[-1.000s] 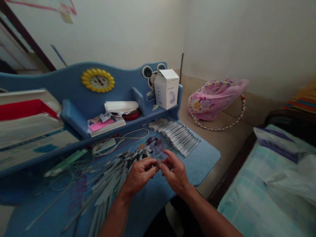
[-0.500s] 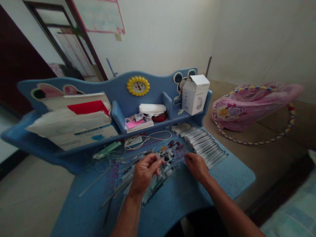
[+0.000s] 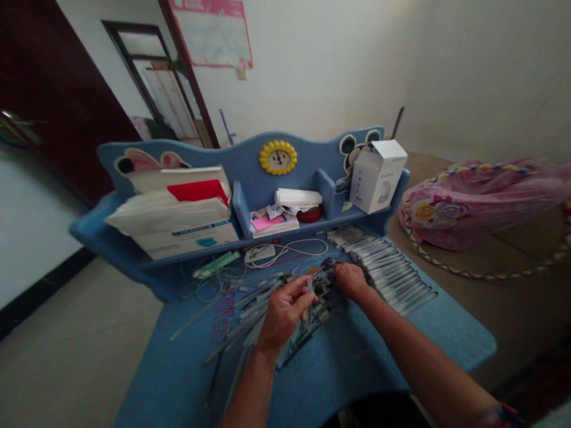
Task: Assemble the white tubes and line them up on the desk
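Left hand [image 3: 285, 309] pinches a small translucent grey plastic strip [image 3: 310, 286], thumb against fingers, just above the near-middle of the blue tabletop [image 3: 446, 336]. Right hand [image 3: 350, 280] is apart from it, to the right and farther off, fingers curled down beside a dark purple bundle [image 3: 329, 262]; can't tell if it grips anything.

Handling, judged by look: strip seems very light, thin, springy rather than limp, smooth enough to slip. Probably bends or kinks before it breaks. Best hold: fingertip pinch near one end, light squeeze, other end left free. Loose pile of long grey plastic strips [image 3: 243, 324] lies under and left of the left hand, crossed over each other; likely to snag, so lift singly by a protruding end. Row of slim silvery-white tubes [image 3: 388, 267], far right, looks light and apt to roll; take mid-length.
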Demonstrator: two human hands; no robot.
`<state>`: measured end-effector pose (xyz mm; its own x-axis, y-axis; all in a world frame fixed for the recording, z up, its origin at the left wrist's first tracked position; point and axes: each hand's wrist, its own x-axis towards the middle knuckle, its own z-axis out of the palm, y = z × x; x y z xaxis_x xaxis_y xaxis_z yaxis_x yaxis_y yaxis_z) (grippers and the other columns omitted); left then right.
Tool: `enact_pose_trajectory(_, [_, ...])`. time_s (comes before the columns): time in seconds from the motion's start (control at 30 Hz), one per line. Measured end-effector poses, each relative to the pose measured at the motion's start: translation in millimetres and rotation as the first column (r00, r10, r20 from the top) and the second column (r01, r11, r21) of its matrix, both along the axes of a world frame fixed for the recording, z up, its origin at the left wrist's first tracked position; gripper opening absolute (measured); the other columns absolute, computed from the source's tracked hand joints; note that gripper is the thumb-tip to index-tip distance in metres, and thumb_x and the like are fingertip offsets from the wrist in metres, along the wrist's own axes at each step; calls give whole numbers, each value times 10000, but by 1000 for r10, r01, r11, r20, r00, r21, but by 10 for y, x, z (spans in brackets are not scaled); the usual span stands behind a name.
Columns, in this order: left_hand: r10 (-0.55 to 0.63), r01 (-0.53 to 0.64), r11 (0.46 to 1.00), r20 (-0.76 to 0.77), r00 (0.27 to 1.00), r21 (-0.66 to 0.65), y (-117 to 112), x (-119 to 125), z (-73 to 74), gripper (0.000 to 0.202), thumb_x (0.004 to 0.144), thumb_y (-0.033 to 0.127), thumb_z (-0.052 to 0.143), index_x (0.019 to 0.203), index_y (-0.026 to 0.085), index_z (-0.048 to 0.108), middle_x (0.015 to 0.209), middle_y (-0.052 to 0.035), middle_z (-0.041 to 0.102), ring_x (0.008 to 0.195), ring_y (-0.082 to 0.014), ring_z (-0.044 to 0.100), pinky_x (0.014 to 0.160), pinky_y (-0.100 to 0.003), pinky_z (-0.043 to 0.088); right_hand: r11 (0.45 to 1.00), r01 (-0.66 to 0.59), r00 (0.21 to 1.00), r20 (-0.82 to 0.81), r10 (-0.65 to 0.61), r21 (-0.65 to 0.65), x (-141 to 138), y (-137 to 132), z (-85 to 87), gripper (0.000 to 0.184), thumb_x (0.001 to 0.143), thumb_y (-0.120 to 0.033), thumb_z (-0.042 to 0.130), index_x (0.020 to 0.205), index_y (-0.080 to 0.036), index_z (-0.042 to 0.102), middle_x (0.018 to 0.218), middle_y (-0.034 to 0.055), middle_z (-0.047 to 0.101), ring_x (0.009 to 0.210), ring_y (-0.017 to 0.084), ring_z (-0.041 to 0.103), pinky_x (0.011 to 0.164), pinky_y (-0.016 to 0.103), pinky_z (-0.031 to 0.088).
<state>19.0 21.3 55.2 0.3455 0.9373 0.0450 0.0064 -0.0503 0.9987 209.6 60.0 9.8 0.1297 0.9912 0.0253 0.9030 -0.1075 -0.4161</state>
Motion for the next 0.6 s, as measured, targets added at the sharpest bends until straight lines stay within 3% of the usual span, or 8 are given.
enact_pose_trajectory(0.2, [-66,66,998,-19,998,14,-23,18,10,467,736,300,611,1175,152,555,684,0,630,399,-49,436,398,-180,355,997,19,968,-252,1,75,-25,-254,112,141,775,-141,499,790,-153,639,760,81,685,770,204,645,704,280,460])
enact_pose_trajectory(0.3, [-114,115,993,-42,993,20,-36,44,10,448,739,281,607,1162,141,562,673,0,619,405,-48,430,391,-173,342,993,30,898,-439,22,112,-117,-498,183,187,827,-247,447,791,-162,610,689,20,671,566,139,626,552,229,474])
enact_pose_trajectory(0.33, [-125,126,992,-50,991,21,-43,57,11,432,738,277,608,1144,136,572,669,1,615,404,-47,426,388,-171,336,991,44,838,-545,35,130,-151,-572,209,202,835,-282,442,807,-160,601,686,13,669,515,125,610,513,224,473])
enact_pose_trajectory(0.4, [-142,144,989,-66,988,27,-59,83,15,402,733,271,610,1110,133,592,650,8,598,404,-46,420,389,-170,327,980,97,567,-818,90,175,-206,-692,269,194,812,-332,500,821,-160,589,682,6,668,450,111,582,464,225,468])
enact_pose_trajectory(0.47, [-160,164,986,-82,984,34,-77,105,23,375,730,260,609,1087,142,604,632,19,580,410,-48,416,396,-172,323,968,155,168,-971,169,196,-228,-771,328,173,750,-326,605,811,-165,594,657,-1,664,421,106,567,439,222,457])
enact_pose_trajectory(0.5, [-171,175,984,-91,981,36,-87,113,28,366,728,252,608,1079,149,608,624,25,572,417,-51,418,404,-174,323,965,172,10,-980,198,196,-227,-797,354,173,720,-308,648,806,-166,601,640,-4,663,414,105,563,430,217,448])
enact_pose_trajectory(0.53, [-182,187,982,-103,978,39,-96,119,34,357,726,243,606,1073,156,611,617,29,566,429,-56,424,415,-177,327,964,179,-83,-974,212,195,-220,-818,374,173,703,-292,674,803,-167,609,631,-4,664,412,102,562,422,210,440])
enact_pose_trajectory(0.6, [-201,209,977,-132,971,49,-113,128,49,343,727,231,602,1063,163,617,617,29,567,469,-72,447,452,-189,346,965,188,-181,-959,216,182,-195,-850,395,167,690,-270,698,797,-165,625,637,9,674,418,100,563,417,203,433])
